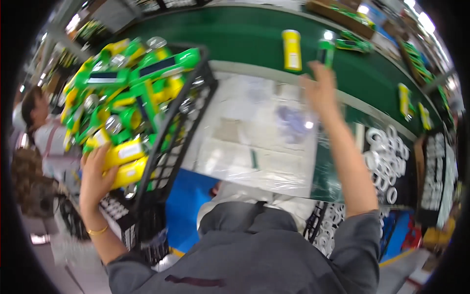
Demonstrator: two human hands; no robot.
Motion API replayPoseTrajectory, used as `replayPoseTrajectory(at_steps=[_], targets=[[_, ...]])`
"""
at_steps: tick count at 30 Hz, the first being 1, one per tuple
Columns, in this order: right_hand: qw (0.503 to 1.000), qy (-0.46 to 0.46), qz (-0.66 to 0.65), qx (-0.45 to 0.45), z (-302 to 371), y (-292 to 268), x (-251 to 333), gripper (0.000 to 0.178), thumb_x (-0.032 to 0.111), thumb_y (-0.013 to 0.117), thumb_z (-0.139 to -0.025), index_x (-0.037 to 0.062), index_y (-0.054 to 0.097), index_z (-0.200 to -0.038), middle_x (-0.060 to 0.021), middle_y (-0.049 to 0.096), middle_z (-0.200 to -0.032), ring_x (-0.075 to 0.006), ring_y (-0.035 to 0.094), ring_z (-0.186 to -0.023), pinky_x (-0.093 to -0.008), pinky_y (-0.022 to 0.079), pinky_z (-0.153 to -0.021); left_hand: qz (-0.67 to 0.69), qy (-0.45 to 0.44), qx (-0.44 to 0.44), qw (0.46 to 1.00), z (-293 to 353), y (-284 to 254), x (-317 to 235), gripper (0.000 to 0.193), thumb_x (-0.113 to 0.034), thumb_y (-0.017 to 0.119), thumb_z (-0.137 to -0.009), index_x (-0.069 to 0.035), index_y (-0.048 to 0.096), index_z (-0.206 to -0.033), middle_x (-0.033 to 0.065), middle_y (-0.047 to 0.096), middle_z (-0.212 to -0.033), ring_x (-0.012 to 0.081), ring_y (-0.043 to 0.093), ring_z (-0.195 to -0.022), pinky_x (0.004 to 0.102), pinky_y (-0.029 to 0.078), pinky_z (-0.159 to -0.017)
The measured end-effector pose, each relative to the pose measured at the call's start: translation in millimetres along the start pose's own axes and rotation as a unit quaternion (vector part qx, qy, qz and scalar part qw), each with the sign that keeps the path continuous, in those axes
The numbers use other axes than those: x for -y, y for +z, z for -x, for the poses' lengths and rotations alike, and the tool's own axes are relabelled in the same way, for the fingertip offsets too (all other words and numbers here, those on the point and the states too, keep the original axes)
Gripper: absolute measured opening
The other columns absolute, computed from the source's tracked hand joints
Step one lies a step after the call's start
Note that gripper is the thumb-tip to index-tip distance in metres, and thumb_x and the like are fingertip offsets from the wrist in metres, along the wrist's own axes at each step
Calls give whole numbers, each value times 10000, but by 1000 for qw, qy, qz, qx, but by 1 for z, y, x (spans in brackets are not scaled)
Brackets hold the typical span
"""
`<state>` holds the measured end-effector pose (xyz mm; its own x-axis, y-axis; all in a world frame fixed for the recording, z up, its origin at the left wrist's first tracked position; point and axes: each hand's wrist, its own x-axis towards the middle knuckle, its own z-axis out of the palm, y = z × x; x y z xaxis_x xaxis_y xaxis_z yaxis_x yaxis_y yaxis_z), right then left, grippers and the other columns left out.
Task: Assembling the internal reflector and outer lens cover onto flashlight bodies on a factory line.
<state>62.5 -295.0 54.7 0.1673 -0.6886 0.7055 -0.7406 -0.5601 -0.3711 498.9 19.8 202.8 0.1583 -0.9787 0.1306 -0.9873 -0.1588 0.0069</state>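
Note:
My left hand (95,171) is at the near left of a heaped black crate (169,142), its fingers closed around a yellow flashlight (125,153). Against its thumb lies another yellow flashlight (129,172). Green and yellow flashlights with clear round heads fill the crate in a jumble. My right hand (320,90) reaches over the far edge of the work table, blurred, with fingers apart. Its fingertips are close to a green flashlight (325,53) on the green conveyor belt (240,36); whether they touch is unclear. Left of that, a yellow flashlight (292,50) lies on the belt.
A plastic-covered white work surface (254,147) spans the middle. White rings (384,154) are heaped at the right. More flashlights (405,102) lie farther along the belt, and a cardboard box (342,17) stands beyond it. Another person (49,127) is at the left.

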Motion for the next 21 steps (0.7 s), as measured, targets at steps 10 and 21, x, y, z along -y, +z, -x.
replayPoseTrajectory(at_steps=[10, 21], targets=[[910, -74, -373, 162, 65, -153, 212, 838, 186, 757, -722, 30, 306, -1410, -208, 423, -1350, -331, 484, -1182, -426, 405, -965, -122, 281, -192, 932, -21, -65, -140, 279, -45, 677, -599, -79, 633, -873, 77, 536, -835, 253, 570, -782, 542, 364, -985], [910, 178, -256, 275, 156, -168, 180, 961, 196, 756, -732, -24, 148, -1443, -224, 551, -1170, -329, 630, -891, -349, 516, -725, 830, 4, 341, 442, -32, 93, -278, 555, -143, 664, -831, -18, 403, -1304, 117, 510, -1264, 192, 515, -1134, 345, 415, -964]])
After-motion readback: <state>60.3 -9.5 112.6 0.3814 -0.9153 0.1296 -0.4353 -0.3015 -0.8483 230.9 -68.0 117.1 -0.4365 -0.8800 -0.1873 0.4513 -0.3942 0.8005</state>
